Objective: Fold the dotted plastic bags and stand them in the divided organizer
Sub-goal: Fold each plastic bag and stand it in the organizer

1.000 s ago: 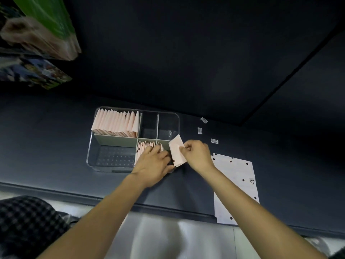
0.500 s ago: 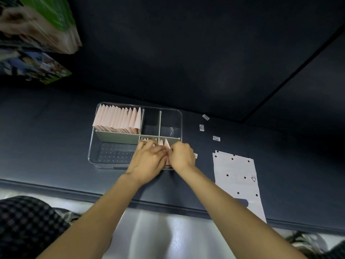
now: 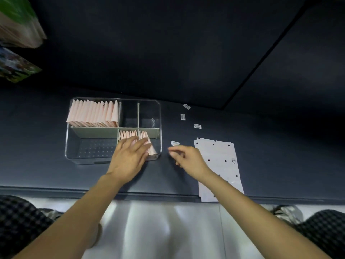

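Observation:
A clear divided organizer (image 3: 160,116) sits on the dark table. Its far left compartment holds a row of folded pink bags (image 3: 93,114) standing upright. More folded pink bags (image 3: 128,135) stand in the near right compartments. My left hand (image 3: 128,157) lies flat over that near section, fingers spread against the newest folded bag (image 3: 152,149). My right hand (image 3: 188,158) hovers just right of the organizer, fingers loosely curled and holding nothing. A stack of flat white bags with black dots (image 3: 219,165) lies to the right, partly under my right forearm.
Small white stickers (image 3: 183,116) are scattered on the table right of the organizer; one (image 3: 175,143) lies just past my right fingertips. Colourful packages (image 3: 16,34) hang at the upper left. The table's front edge runs below my wrists, with my checked trousers at both lower corners.
My right hand carried the folded bag into the near right compartment, let go, and pulled back to the right. My left hand stayed on the bags in the organizer.

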Demonstrator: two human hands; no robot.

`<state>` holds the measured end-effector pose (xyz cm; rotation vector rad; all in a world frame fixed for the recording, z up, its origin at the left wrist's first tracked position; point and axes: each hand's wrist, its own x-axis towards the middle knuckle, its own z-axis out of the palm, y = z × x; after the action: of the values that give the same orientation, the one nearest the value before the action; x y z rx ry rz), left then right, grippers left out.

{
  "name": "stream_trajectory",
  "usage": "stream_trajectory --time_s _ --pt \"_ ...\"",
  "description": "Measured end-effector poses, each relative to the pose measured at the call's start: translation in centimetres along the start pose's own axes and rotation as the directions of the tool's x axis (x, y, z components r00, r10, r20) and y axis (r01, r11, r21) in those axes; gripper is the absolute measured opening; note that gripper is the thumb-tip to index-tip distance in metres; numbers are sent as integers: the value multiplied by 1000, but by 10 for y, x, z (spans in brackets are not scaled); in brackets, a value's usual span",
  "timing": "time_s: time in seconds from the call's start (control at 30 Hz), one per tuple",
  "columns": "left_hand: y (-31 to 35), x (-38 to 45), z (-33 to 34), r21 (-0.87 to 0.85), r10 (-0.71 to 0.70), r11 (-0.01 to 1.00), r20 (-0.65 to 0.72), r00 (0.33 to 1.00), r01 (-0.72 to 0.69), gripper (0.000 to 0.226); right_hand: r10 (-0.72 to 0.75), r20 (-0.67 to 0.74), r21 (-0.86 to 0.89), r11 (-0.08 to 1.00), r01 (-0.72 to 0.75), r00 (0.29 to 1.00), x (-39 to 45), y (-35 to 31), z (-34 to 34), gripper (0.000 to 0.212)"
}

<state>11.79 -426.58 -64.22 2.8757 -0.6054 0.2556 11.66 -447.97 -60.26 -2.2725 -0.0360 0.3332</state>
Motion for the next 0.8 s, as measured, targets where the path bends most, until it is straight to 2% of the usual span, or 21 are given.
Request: stream_trajectory --time_s 0.07,0.17,0.23,0.3,0.37,0.47,0.57,0.67,0.8 --pt "6 1 -2 7 -23 1000 9 1000 23 45 -1 -56 -88 996 -4 998 -25 36 -24 24" --pt "25 5 -7 -57 -38 998 -36 999 36 41 59 -18 -344 937 -61 998 -68 100 -59 45" --pt "47 7 -8 -119 23 992 -107 994 -36 37 87 50 -443 895 -56 995 -94 132 -74 63" --pt "75 6 -2 -155 142 975 -114 983 -159 28 85 115 -485 874 -18 990 -111 153 -78 74" --pt "104 1 10 -239 249 939 -23 968 -248 28 51 127 -514 857 22 991 -121 165 -75 70" --pt "140 -12 33 -369 343 899 264 901 -235 50 -175 50 -591 789 171 983 -124 168 -66 47" --pt "158 -24 57 -325 336 922 401 852 -211 64 -313 -11 -626 743 238 950 -125 162 -61 35" --pt "168 -26 63 -286 283 942 401 871 -174 64 -358 -27 -621 738 265 934 -127 160 -61 28" --pt "180 -25 58 -246 284 942 221 933 -228 50 -369 -38 -602 750 273 929 -128 162 -59 27"
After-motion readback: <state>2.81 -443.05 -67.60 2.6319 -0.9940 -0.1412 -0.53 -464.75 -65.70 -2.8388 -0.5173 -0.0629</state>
